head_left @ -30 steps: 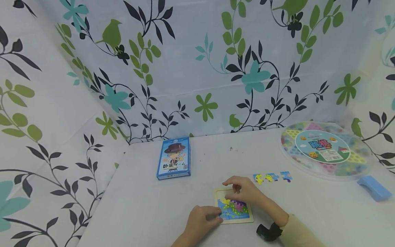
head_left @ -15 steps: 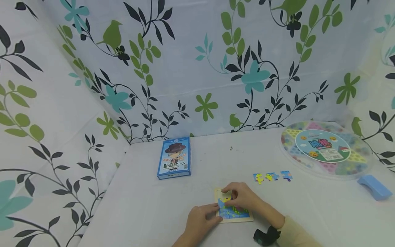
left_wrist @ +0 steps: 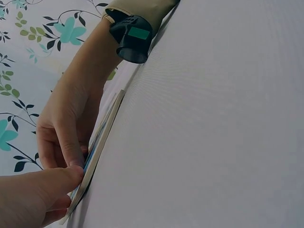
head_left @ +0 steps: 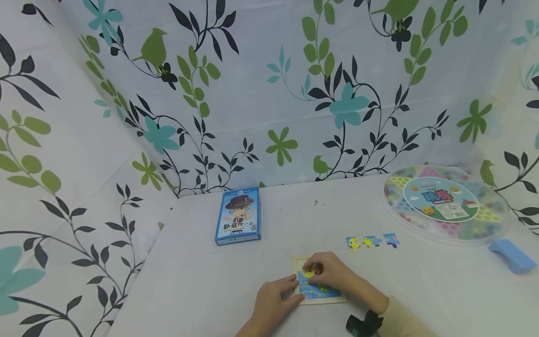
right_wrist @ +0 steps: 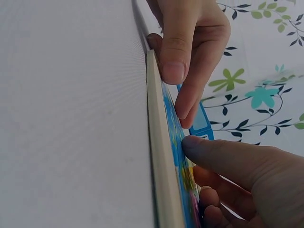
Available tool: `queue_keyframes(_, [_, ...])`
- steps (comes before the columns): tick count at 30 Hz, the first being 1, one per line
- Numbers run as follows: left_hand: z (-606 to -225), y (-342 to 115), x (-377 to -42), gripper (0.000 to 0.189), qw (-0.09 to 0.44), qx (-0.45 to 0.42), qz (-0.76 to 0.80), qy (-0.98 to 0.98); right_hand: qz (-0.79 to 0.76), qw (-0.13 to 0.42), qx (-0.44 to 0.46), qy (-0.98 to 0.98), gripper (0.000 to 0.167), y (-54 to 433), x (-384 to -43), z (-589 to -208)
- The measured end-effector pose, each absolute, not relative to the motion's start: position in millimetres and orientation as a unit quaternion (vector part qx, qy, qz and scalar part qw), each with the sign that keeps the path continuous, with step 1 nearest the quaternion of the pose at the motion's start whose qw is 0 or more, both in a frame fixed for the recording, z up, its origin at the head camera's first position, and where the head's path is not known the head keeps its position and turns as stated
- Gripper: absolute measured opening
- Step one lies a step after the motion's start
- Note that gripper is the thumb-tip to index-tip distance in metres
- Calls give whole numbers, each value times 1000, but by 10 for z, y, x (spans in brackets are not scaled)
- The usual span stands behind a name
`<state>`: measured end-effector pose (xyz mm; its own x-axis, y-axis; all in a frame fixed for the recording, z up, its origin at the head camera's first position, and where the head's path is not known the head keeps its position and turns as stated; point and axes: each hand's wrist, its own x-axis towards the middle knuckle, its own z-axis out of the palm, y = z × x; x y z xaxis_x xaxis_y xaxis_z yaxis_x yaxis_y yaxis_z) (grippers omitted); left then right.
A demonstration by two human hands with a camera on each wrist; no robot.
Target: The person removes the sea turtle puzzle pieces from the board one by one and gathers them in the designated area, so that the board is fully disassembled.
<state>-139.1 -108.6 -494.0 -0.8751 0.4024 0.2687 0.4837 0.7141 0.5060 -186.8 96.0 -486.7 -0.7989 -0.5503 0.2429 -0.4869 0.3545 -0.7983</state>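
A small jigsaw puzzle (head_left: 323, 292) in a pale wooden frame (head_left: 322, 302) lies on the white table in the head view. My left hand (head_left: 271, 302) holds the frame's left edge, thumb near the lower corner and fingers farther up. Over the upper part of the puzzle, my right hand (head_left: 334, 274) pinches a partly yellow puzzle piece (head_left: 309, 272) between thumb and index finger. Its palm and fingers hide much of the picture. From the right wrist view, the right thumb (right_wrist: 209, 149) touches the puzzle surface, and the other fingers curl beyond the board.
Three loose puzzle pieces (head_left: 372, 241) lie in a row right of the frame. A blue card-game box (head_left: 238, 216) stands farther back left. At the right are a round clear game case (head_left: 446, 206) and a light-blue curved block (head_left: 512, 256). A patterned cloth (head_left: 269, 93) hangs behind.
My right hand has lowered slightly onto the upper part of the puzzle, its thumb and index finger closing together there. My left hand stays at the frame's left edge.
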Motion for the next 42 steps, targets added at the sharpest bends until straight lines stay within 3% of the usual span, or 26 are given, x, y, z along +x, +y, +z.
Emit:
queue_keyframes(5, [-4941, -1081, -1381, 37, 56, -236, -301, -922, -478, 49, -304, 822, 21, 960, -1864, -4908])
queue_keyframes(12, [-4934, -1076, -1395, 31, 91, -251, -298, -916, -474, 43, -303, 826, 19, 957, -1877, -4904])
queue_keyframes(42, [-4927, -1070, -1403, 32, 77, -237, -311, -917, -481, 41, -302, 822, 28, 927, -1844, -4876])
